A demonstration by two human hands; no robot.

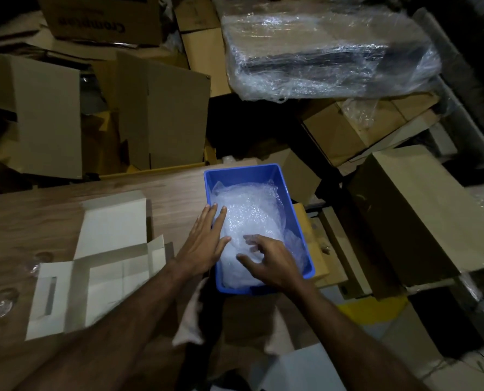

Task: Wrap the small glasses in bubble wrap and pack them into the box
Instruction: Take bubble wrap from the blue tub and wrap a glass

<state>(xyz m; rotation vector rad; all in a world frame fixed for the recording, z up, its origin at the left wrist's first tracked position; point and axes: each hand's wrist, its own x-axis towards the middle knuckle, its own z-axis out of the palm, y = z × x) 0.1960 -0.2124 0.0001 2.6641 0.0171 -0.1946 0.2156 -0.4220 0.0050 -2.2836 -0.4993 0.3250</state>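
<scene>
A blue plastic bin [297, 221] stands at the right edge of the wooden table [37, 218]. It is filled with a heap of clear bubble wrap [249, 213]. My left hand [204, 241] lies flat with fingers stretched across the bin's left rim, fingertips on the wrap. My right hand [271, 262] hovers over the near part of the wrap with fingers spread and curled; it grips nothing that I can see. A flattened white carton [102, 266] lies unfolded on the table to the left. Two small clear glasses [2, 303] stand at the table's left edge.
Opened brown cardboard boxes [156, 114] are piled behind the table. A large bundle in stretch film [328, 49] rests at the back right. More brown boxes [415, 218] crowd the floor to the right. A pale cloth [190, 320] hangs off the table's near edge.
</scene>
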